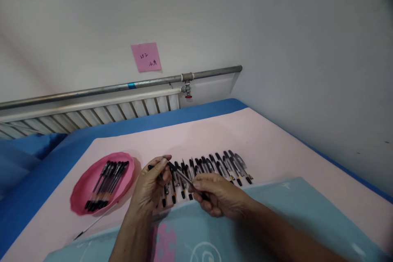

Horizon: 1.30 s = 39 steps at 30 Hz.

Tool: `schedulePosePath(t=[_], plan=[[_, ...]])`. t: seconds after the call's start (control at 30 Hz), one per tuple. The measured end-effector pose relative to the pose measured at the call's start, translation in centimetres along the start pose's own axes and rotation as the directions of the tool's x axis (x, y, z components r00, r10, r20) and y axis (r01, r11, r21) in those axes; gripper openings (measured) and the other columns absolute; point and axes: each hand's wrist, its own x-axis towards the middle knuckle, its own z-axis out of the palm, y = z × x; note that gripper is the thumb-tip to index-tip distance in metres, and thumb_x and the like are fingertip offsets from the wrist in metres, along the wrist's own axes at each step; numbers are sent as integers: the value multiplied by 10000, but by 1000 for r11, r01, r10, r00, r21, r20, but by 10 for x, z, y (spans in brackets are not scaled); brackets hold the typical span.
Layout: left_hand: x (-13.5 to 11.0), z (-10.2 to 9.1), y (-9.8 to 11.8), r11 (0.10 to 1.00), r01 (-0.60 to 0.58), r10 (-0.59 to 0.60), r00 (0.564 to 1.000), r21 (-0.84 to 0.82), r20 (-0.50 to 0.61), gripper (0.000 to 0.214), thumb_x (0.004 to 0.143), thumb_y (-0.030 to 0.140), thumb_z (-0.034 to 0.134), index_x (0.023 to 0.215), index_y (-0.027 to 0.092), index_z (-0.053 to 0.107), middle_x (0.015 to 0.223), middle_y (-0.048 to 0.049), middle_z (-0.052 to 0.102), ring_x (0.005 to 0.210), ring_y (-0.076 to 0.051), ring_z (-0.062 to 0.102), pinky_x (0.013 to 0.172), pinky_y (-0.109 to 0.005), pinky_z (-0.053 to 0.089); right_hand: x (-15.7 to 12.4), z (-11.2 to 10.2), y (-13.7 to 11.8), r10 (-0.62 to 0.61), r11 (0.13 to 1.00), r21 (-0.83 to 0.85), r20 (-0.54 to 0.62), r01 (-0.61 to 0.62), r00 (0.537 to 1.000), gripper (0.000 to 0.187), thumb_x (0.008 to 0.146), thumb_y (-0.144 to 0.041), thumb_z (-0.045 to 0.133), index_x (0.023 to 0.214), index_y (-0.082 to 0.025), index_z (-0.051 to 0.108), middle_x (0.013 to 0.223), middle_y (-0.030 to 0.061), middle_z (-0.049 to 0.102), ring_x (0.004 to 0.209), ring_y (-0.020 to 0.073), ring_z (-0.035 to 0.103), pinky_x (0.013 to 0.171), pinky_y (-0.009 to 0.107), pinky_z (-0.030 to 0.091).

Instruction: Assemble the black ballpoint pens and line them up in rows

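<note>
Left hand and right hand pinch one pen lower-centre, kinda blocking some loose pens; pink bowl sits lower left.

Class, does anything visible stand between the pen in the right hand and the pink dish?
Yes: in this view, the left hand is between that pen and the pink dish.

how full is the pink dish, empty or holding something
Partly full: a bundle of pens lies inside the pink dish, with bare pink showing beside it.
</note>
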Motion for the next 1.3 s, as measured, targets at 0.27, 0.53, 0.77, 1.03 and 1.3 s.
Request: schedulePosePath(t=[0.27, 0.53, 0.77, 1.03, 1.3], plan=[[5, 1, -7, 998, -56, 60, 992, 43, -107, 248, 581, 261, 717, 770, 113, 657, 495, 41, 475, 418, -31, 397, 411, -167, 282, 1, 2, 2, -459, 821, -480, -235, 308, 857, 126, 670, -249, 621, 698, -170, 526, 590, -46, 485, 539, 67, 442, 480, 184, 332], [4, 3, -9, 996, -75, 81, 987, 54, -137, 228, 580, 272, 718, 727, 116, 640, 480, 48, 469, 404, -31, 383, 407, -172, 264, -1, 3, 2, -326, 906, -352, -223, 236, 919, 195, 710, -359, 579, 748, -183, 506, 649, -36, 503, 491, 59, 426, 405, 178, 279], [3, 2, -7, 996, -71, 76, 993, 57, -91, 246, 598, 263, 708, 788, 118, 651, 514, 45, 487, 413, -39, 405, 413, -181, 284, 1, -1, 1, -99, 992, -85, -109, 90, 989, 173, 716, -314, 582, 763, -166, 506, 556, -61, 468, 364, 20, 355, 306, 142, 169], [1, 4, -5, 998, -56, 57, 996, 8, -75, 210, 622, 227, 699, 787, 106, 649, 502, 50, 467, 404, -25, 396, 400, -160, 304, -1, 1, -1, 13, 1000, 28, -39, -12, 999, 211, 740, -359, 549, 775, -154, 511, 581, -46, 488, 352, 18, 370, 290, 140, 153], [9, -7, 7, 976, -103, 42, 955, -194, -294, 39, 652, 124, 639, 670, 120, 605, 664, 0, 599, 597, -86, 568, 500, -183, 469, 1, -4, 3, -117, 991, -71, -127, 109, 985, 136, 702, -279, 562, 703, -171, 479, 568, -57, 486, 372, 23, 379, 296, 144, 154]])
